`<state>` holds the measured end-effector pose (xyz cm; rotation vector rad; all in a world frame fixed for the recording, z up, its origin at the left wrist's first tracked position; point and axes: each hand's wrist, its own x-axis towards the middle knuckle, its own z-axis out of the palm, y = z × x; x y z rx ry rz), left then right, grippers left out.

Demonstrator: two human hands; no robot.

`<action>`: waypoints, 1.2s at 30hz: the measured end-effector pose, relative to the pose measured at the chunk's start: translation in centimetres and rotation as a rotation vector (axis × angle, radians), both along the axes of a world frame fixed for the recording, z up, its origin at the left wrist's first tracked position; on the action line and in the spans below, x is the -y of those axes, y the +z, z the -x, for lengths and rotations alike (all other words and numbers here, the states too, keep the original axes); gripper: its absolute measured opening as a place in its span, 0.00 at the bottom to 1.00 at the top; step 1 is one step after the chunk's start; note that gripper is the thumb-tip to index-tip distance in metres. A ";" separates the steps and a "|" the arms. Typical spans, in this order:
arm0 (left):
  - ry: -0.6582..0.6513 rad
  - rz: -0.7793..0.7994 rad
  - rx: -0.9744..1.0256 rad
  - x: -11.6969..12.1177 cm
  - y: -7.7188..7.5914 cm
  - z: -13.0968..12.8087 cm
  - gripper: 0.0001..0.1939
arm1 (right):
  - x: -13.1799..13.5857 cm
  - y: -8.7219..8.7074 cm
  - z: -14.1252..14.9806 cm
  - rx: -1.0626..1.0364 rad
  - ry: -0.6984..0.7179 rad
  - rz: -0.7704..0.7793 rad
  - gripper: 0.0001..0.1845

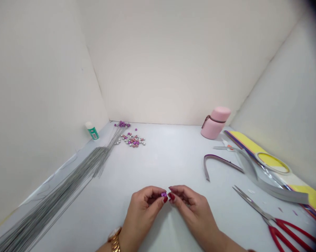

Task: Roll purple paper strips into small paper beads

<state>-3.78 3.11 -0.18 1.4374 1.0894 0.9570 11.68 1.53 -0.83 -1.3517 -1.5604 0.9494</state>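
Front centre, left hand (145, 205) pinching purple beads (163, 194) (seemingly aligned sideways), right hand (194, 206), contents unclear

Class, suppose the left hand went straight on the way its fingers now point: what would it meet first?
Probably the fingertips of the right hand, just beyond the small purple bead-like piece pinched in the left hand. Nothing shows between, though depth is hard to judge.
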 end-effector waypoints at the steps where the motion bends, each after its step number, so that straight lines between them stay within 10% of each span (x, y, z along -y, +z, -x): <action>1: 0.003 -0.003 -0.011 0.0 0.1 0.0 0.05 | 0.0 0.0 0.0 -0.030 0.006 0.020 0.08; 15: 0.139 -0.072 -0.008 -1.4 -0.3 1.3 0.08 | -0.2 -0.4 0.4 -0.242 0.021 0.171 0.14; 20: 0.425 -0.217 -0.219 -3.9 -0.8 4.2 0.23 | -0.1 -0.6 0.5 -0.224 0.021 0.159 0.14; 29: 0.125 -0.599 -0.655 -1.7 -0.6 2.7 0.14 | 0.1 0.4 0.7 -0.169 0.025 0.141 0.12; 36: -0.052 -0.509 -0.651 -1.9 -0.4 2.8 0.10 | -0.3 0.0 0.4 -0.132 0.066 0.149 0.10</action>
